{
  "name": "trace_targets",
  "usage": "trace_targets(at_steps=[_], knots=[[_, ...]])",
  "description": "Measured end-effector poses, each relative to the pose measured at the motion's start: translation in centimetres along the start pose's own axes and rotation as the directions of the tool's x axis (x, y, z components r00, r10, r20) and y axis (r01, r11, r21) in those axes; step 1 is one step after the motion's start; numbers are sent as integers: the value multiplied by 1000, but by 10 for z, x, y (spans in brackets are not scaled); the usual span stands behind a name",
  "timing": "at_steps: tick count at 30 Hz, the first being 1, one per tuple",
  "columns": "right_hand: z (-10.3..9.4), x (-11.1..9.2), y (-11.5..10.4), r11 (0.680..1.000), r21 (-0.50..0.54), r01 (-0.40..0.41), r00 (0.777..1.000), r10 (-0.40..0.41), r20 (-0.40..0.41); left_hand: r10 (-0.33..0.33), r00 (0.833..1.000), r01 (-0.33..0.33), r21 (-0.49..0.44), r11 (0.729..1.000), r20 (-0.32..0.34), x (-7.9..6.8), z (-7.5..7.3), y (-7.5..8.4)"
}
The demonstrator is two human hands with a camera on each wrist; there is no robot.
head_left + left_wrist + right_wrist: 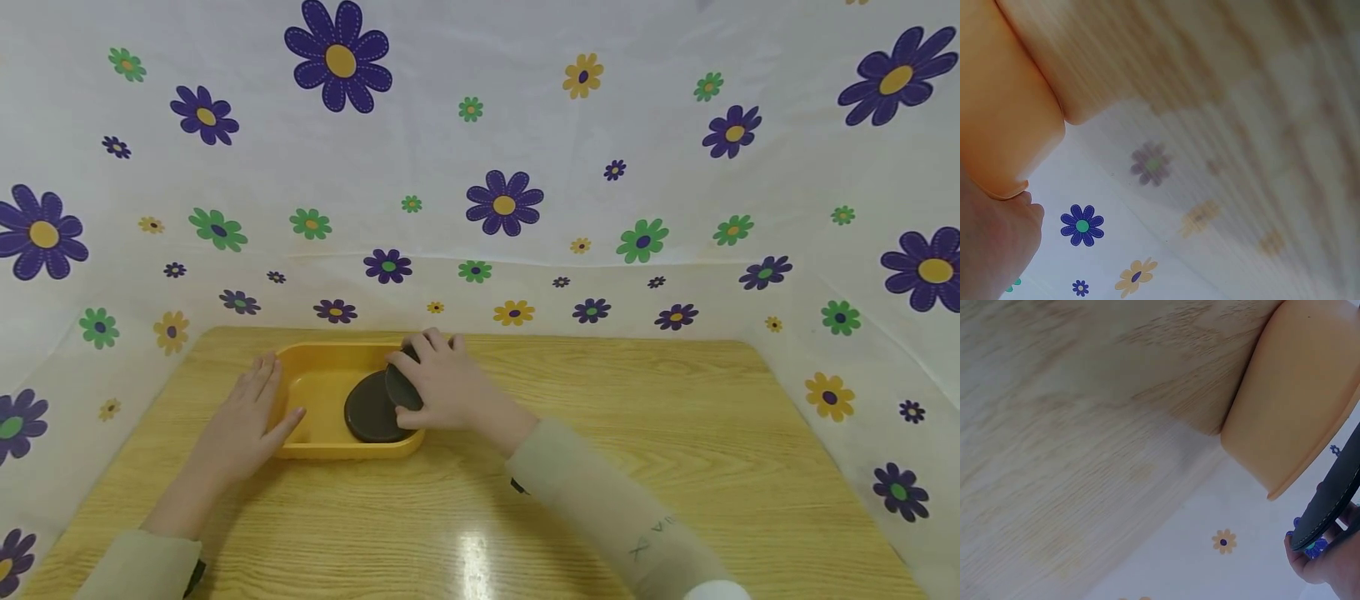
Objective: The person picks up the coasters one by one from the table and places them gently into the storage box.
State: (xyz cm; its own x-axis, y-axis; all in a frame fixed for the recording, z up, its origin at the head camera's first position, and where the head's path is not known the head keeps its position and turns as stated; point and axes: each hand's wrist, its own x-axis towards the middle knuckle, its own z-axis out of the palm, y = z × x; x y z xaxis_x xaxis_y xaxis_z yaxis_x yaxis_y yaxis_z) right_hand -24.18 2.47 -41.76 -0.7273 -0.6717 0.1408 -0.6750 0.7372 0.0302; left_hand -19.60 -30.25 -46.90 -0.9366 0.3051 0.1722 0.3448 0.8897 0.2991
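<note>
A yellow plastic tray (318, 406) with raised walls stands on the table. Inside it, toward the right, lies a round dark coaster (367, 408). Above that one, tilted near the tray's right end, is a second dark coaster (402, 388); my right hand (453, 385) grips it by the edge with fingers and thumb. The right wrist view shows the held coaster (1335, 490) with a stitched edge. My left hand (240, 421) rests against the tray's left end, fingers straight and thumb over the rim. In the left wrist view the tray's outer wall (1013, 100) is beside the hand (1000, 240).
The wood-grain table (600, 433) extends to the right and in front of the tray. A white flower-print cloth (420, 150) rises behind the table and along both sides.
</note>
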Motion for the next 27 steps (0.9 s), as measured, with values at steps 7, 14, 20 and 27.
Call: trace_targets(at_steps=[7,14,20,27], knots=[[-2,16,-16,999,-13,38,999,-38,20,7,1000,-7,-3,1000,-15,0,-1,1],[0,30,-30,997,-35,70,997,-69,32,1,1000,-1,7,1000,-14,0,2,0],[11,36,-38,997,-5,75,995,-74,70,-7,1000,7,6,1000,-6,0,1,0],[23,35,-41,998,13,56,994,-57,94,5,1000,-5,17,1000,-17,0,3,0]])
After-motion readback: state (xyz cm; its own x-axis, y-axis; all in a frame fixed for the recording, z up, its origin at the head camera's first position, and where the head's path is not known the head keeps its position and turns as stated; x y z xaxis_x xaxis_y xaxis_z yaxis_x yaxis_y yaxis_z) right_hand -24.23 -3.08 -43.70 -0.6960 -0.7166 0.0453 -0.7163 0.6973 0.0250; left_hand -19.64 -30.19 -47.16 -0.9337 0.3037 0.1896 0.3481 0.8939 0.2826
